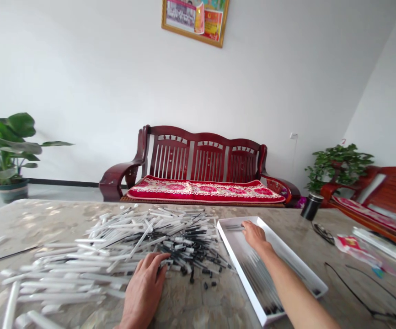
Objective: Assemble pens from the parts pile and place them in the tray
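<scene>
A big loose pile of white pen barrels (71, 265) lies across the table, mixed with black-ended pen parts (184, 246) and small black caps (206, 285). My left hand (145, 288) rests palm down at the pile's near edge, fingers apart, the index fingertip touching the black-ended parts. Inside a shallow white box (299, 260), my right hand (254, 234) is closed at the far end, its fingertips on thin grey pen refills (234, 227) lying crosswise. More slim grey rods with dark ends (258, 274) lie lengthwise in the box, partly hidden by my right forearm.
On the right of the table (218, 306) are a black cylindrical cup (311, 206), eyeglasses (372, 313), a red-and-clear plastic packet (352, 244) and a long white box (383, 245). A dark thin rod (11, 254) lies far left. Beyond stands a wooden bench (205, 157).
</scene>
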Motion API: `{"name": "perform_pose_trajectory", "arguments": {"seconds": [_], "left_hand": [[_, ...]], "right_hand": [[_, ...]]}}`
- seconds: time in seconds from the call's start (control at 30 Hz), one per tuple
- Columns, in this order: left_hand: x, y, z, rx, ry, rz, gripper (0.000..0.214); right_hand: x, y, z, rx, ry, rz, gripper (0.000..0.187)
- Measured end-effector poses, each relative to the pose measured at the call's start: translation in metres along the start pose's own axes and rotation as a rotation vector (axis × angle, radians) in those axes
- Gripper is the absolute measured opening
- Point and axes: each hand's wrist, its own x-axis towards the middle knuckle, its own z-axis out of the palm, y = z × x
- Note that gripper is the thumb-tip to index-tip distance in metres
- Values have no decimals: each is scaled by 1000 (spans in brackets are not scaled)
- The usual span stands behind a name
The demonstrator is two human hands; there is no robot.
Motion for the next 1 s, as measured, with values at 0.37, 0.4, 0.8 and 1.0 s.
{"name": "perform_pose_trajectory", "arguments": {"seconds": [0.37, 0.4, 0.8, 1.0], "left_hand": [[-3, 30, -14, 103, -198, 0, 31], [-4, 33, -15, 116, -233, -7, 31], [-11, 39, -21, 251, -334, -137, 31], [-8, 39, -26, 272, -338, -159, 31]], "right_hand": [[-44, -92, -38, 176, 40, -231, 22], [-52, -107, -39, 198, 21, -280, 21], [-117, -216, -34, 232, -97, -578, 16], [-116, -227, -26, 217, -23, -511, 15]]}}
